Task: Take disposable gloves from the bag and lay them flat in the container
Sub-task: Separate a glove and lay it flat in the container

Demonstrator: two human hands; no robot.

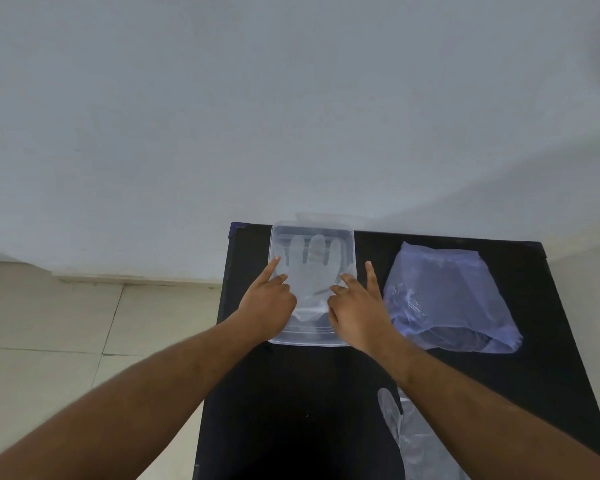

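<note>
Your clear plastic container (313, 233) sits at the far edge of the black table (291, 393), close to its far left corner, with one short side toward you. A translucent disposable glove (310, 271) lies flat inside it, fingers pointing to the far wall of the container and cuff toward the near rim. The glove fills most of the floor of the container.

Your left hand (269, 306) rests over the left side of the container. Its index finger is stretched along the left rim and its thumb lies on the glove; the remaining fingers are curled under. It grasps nothing: the hand is loosely spread and presses down.

Your right hand (357, 306) rests over the right side of the container. Its thumb and the finger beside it touch the right edge of the glove, and one finger points away along the outside of the right rim. It also holds nothing and is loosely spread.

The plastic bag (447, 299) lies near the far right corner of the table, just beside the container and apart from it, with its mouth toward the near right. What it contains cannot be told.

A second glove (409, 441) lies flat at the near edge of the table, partly hidden under your right forearm.
</note>
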